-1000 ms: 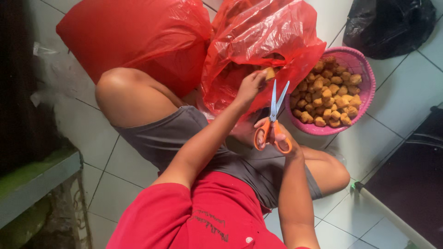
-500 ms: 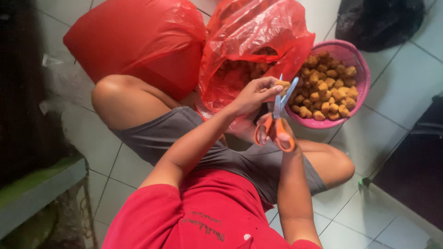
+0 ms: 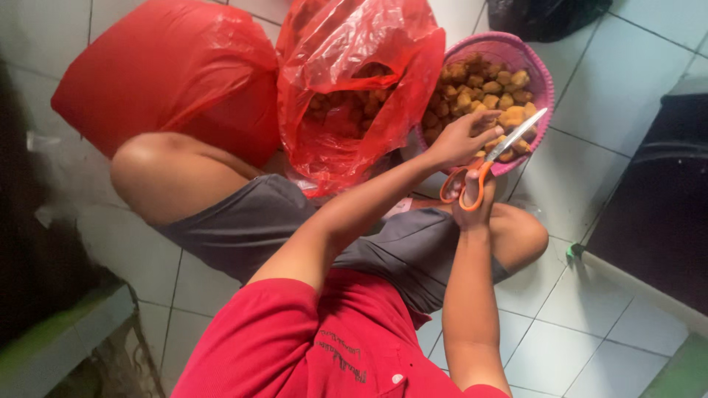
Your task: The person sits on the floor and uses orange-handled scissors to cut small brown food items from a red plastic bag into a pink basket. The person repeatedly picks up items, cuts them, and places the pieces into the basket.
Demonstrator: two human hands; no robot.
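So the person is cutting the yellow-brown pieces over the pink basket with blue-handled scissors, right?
Not quite. The head view shows the scissors have orange handles, not blue. The right hand holds them over the pink basket, while the left hand holds a yellow-brown piece.

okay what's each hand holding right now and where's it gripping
The right hand holds orange-handled scissors by the handle loops. The left hand pinches a yellow-brown piece at its near end, over the pink basket.
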